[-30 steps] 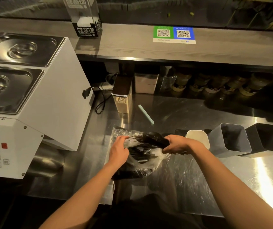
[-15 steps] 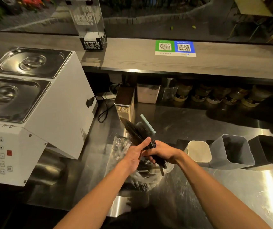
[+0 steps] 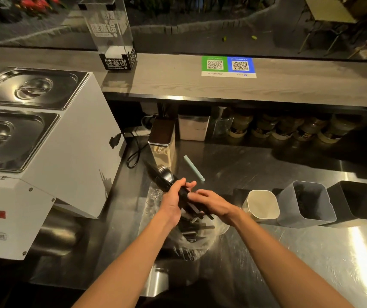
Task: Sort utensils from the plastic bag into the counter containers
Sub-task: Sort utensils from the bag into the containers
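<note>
Head view: gripping black spoons in the left hand above the bag at 6 o'clock; touching their handles with the right hand, fingers straight. Might drop fanned-out ones before reaching the tubs at 3 o'clock.

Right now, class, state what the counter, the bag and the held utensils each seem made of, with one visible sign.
Counter: likely stainless steel, brushed; it reflects light in streaks. Bag: thin clear plastic film, crinkled and glinting. Utensils: probably glossy black plastic, with highlights on the bowls; dim light leaves that open.
</note>
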### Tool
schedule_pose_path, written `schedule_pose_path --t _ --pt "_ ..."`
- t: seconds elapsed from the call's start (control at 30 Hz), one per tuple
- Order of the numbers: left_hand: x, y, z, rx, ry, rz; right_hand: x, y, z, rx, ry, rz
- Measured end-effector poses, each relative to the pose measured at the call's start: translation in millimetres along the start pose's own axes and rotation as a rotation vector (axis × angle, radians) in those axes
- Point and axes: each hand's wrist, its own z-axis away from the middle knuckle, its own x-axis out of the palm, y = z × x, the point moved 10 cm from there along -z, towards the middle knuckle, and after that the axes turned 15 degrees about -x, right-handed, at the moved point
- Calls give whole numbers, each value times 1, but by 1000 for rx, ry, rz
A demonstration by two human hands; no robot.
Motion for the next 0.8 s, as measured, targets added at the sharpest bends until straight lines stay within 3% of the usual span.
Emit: schedule_pose_path --t 0.13,0.23,0.3,0.47,0.63,0.8 --pt "-10 11 -2 45 6 130 -5 38 7 104 344 -362" --pt "-2 6 2 44 -11 177 23 50 5 168 432 -727" --pt "5 2 4 51 -35 193 37 43 0 126 446 -847" --pt "6 4 6 54 -43 163 34 34 1 79 473 -769" --pt "-3 -10 1 -7 -10 -9 4 24 8 3 511 -458" --pt "19 -31 9 -63 -143 -138 -20 -3 11 -121 507 -365"
